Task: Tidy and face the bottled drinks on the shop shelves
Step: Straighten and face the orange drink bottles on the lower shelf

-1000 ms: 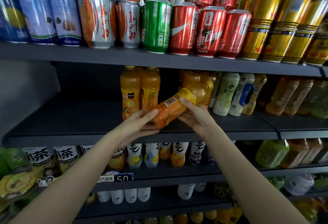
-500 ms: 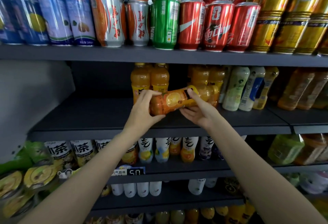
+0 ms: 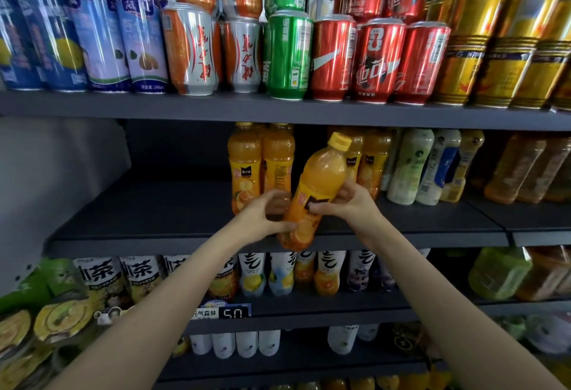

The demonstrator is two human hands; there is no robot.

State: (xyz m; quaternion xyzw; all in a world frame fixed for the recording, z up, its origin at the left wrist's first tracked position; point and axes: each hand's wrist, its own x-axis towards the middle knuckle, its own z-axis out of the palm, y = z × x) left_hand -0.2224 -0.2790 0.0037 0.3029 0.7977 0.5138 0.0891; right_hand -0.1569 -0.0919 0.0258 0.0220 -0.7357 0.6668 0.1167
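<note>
An orange juice bottle (image 3: 315, 185) with a yellow cap leans to the right above the front edge of the middle shelf (image 3: 154, 244). My left hand (image 3: 262, 216) grips its lower part from the left. My right hand (image 3: 349, 201) holds its label area from the right. Two matching orange juice bottles (image 3: 259, 161) stand upright just behind on the left, and more orange bottles (image 3: 370, 161) stand behind on the right. A gap lies between these two groups, behind the held bottle.
Drink cans (image 3: 287, 56) crowd the top shelf above. Pale green and white bottles (image 3: 423, 167) and amber tea bottles (image 3: 525, 167) fill the middle shelf to the right. Its left part (image 3: 148, 204) is bare. Below, a row of labelled bottles (image 3: 256, 272) and a price tag (image 3: 228, 312).
The bottle has swung from lying nearly level to almost upright, cap now at the top right. Both hands stayed on it, and the view has moved closer to the shelf.
</note>
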